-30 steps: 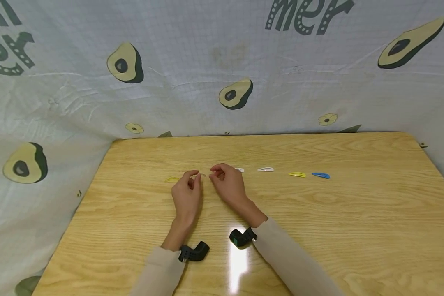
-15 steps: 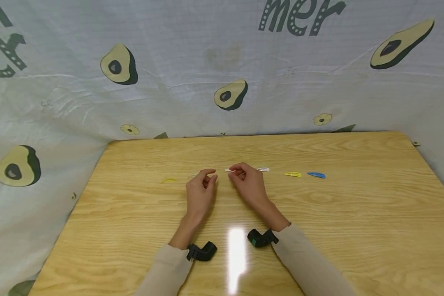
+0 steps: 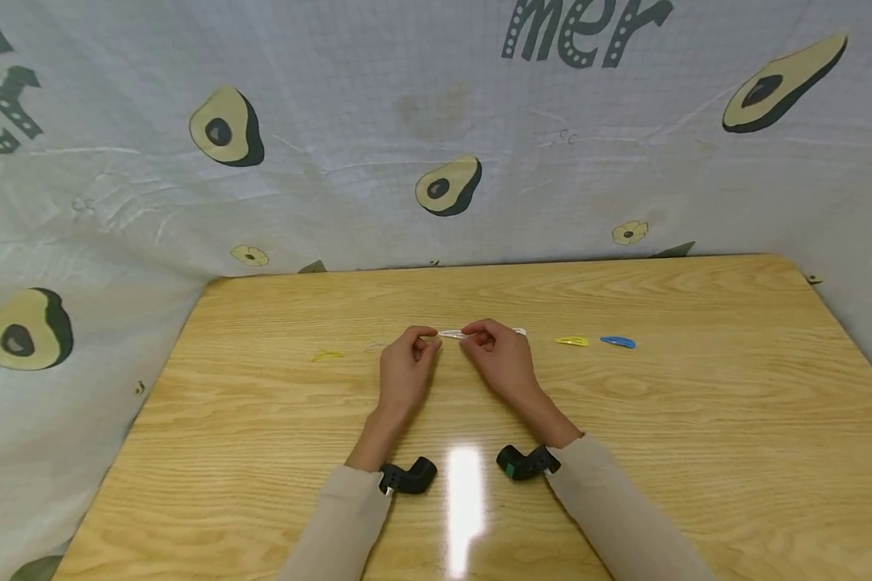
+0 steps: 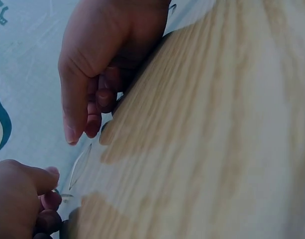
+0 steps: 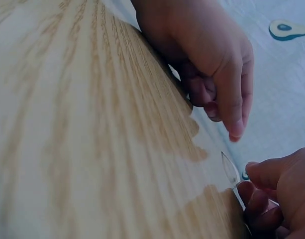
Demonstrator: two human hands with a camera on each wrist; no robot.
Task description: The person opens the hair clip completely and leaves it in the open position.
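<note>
White, the hair clip (image 3: 450, 333) is flanked by the left hand (image 3: 404, 371) and the right hand (image 3: 504, 361), apparently so that both ends are reachable; the finger gaps are narrow, but whether it is pinched cannot be told. Towards three o'clock, a half-hidden white clip (image 3: 521, 331), yellow clip (image 3: 572, 341) and blue clip (image 3: 618, 342) are spaced singly, perhaps for easy lifting; at nine, a thin yellow piece (image 3: 327, 355) is seen.
</note>
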